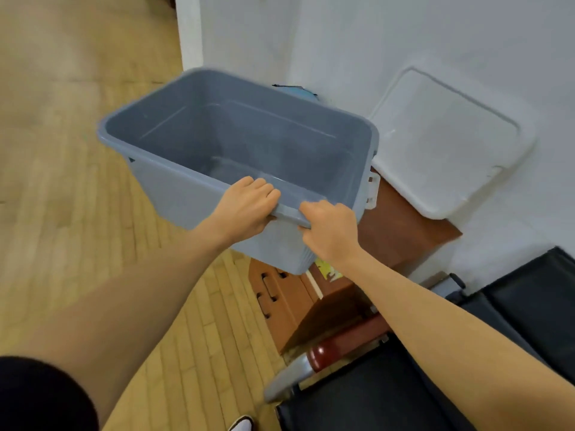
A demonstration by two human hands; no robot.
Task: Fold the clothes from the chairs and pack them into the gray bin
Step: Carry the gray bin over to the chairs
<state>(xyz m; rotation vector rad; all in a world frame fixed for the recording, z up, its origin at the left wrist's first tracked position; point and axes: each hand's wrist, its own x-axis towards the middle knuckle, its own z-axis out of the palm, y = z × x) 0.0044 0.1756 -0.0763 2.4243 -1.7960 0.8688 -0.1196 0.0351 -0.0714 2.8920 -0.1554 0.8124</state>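
Head view, bin retrieval stage. I see the empty gray rectangular plastic bin (236,141) at the centre of the frame, tipped so that its open mouth faces the camera, its far end toward the upper left. My judgement is that it is lifted clear of the floor, carried by one long rim only; that would explain the tilt.

The left hand (245,209) grasps the near rim, fingers curled over the edge into the interior and thumb under the lip. The right hand (329,231) grips the same rim just beside it, lower right of centre, fingers wrapped around the edge. Both hands clamp one side, probably because that rim is the side nearest the body and a quick two-handed pull suffices for an empty container.

The white translucent plastic lid (451,150) leans against the white wall (404,42) at the upper right, apart from the bin, which leaves the mouth free for packing. Beneath the bin a brown wooden cabinet (401,225) stands by the wall. A black padded chair with a metal armrest (373,399) fills the lower right; no clothes show on the visible part of it. The wooden plank floor (62,181) occupies the left.

No garment is in view and the bin holds nothing, so folding and packing are not yet begun.
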